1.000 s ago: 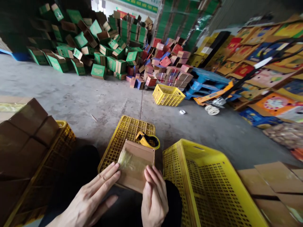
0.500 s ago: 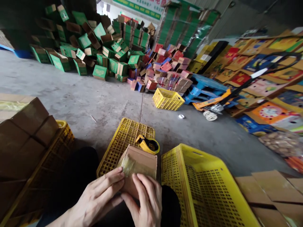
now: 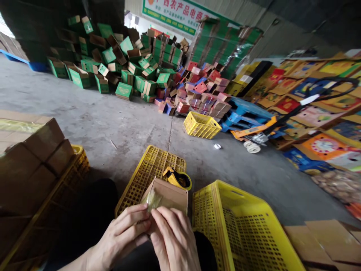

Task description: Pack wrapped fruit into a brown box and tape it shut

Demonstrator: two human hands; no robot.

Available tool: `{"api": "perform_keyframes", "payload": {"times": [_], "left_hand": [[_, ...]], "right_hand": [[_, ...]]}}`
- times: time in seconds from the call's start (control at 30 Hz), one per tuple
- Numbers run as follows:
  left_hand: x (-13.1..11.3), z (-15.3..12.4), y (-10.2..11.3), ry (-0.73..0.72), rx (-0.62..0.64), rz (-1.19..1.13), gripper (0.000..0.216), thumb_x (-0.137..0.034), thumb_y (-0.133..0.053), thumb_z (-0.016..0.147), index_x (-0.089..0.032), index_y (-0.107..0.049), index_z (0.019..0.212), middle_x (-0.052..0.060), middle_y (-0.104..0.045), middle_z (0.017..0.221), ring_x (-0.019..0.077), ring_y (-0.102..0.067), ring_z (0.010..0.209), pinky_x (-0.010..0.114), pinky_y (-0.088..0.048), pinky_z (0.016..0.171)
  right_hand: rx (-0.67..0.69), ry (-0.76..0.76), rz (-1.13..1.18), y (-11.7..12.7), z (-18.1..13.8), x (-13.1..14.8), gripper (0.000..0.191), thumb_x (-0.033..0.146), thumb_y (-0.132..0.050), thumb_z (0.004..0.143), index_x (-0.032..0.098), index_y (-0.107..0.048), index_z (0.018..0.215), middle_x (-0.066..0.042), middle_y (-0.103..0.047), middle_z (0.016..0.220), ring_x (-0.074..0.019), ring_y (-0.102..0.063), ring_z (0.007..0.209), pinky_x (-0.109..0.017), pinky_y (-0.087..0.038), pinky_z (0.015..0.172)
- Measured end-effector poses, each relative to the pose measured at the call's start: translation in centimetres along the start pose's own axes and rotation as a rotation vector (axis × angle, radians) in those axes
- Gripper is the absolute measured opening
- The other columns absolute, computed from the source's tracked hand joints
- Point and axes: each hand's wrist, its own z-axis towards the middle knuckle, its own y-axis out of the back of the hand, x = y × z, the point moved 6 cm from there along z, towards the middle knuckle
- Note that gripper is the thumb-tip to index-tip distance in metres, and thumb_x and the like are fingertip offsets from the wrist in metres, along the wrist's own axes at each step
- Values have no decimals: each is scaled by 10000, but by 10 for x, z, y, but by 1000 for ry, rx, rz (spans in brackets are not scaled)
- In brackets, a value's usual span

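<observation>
A small brown cardboard box (image 3: 172, 191) sits in front of me, partly hidden by my hands. Clear yellowish tape (image 3: 153, 200) lies wrinkled across its top. My left hand (image 3: 124, 227) has its fingers curled on the box's left side, fingertips at the tape's edge. My right hand (image 3: 175, 238) presses its fingers together over the near part of the box, close to the left fingertips. Just behind the box, a yellow and black tape dispenser (image 3: 172, 176) rests on an upturned yellow crate (image 3: 158, 154).
To my right stands an open yellow crate (image 3: 239, 192), with flat cardboard (image 3: 327, 241) beyond it. On the left, stacked brown boxes (image 3: 46, 139) rest on another yellow crate (image 3: 80, 160). Farther off are green boxes (image 3: 124, 90), a small yellow crate (image 3: 201, 126) and a pallet jack (image 3: 259, 131).
My right hand has slid slightly left and forward on the taped box, nearer the left fingertips. The view has tilted up a little. The tape dispenser stays on the crate.
</observation>
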Motion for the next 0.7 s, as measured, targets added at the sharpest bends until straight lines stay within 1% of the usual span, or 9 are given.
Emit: {"api": "perform_keyframes", "payload": {"times": [0.13,0.23,0.33,0.43,0.5,0.63,0.7], "left_hand": [[-8,7,5,-30,-27,-19,317,-196,-626,1037,-183,-636,1353,128,-737,1267,283,-621,1363,378,-605,1078],[-13,11,9,-13,-3,-38,323,-243,-613,1044,-173,-629,1359,151,-724,1286,302,-602,1382,407,-595,1088],[-17,13,12,10,2,-49,340,-298,-591,1055,-157,-626,1363,162,-720,1280,313,-574,1408,427,-579,1109],[-20,14,13,-14,37,-34,354,-327,-591,1055,-153,-631,1360,161,-721,1282,308,-582,1398,406,-582,1103],[-20,16,14,-25,55,-20,363,-332,-606,1047,-157,-626,1364,157,-718,1293,301,-600,1378,382,-591,1087],[-15,17,14,-24,19,-5,323,-321,-605,1041,-185,-631,1333,139,-716,1306,280,-618,1365,338,-589,1079],[-14,14,10,-45,-1,-7,291,-287,-585,1048,-184,-632,1316,136,-716,1308,274,-613,1376,329,-582,1086]], "right_hand": [[-27,-37,-74,-4,5,3,413,336,-396,1110,156,-640,1390,-112,-732,1277,-248,-693,1031,-386,-564,888],[-61,-60,-135,-6,8,5,398,315,-408,1100,157,-660,1364,-116,-736,1270,-254,-696,1014,-390,-557,878],[-87,-86,-235,-9,12,6,399,332,-411,1101,157,-683,1336,-115,-742,1269,-265,-701,998,-404,-554,862],[-123,-96,-347,-11,19,7,431,359,-399,1108,122,-698,1310,-136,-748,1255,-295,-703,1047,-430,-553,883],[-109,-112,-372,-14,23,7,447,363,-390,1111,107,-698,1310,-141,-749,1246,-298,-707,1057,-427,-562,875],[-94,-107,-369,-16,23,6,499,422,-371,1111,116,-679,1356,-137,-742,1266,-300,-715,1036,-415,-579,819],[-100,-81,-338,-14,17,6,497,422,-375,1111,120,-666,1378,-132,-737,1285,-297,-714,1030,-411,-581,825]]}}
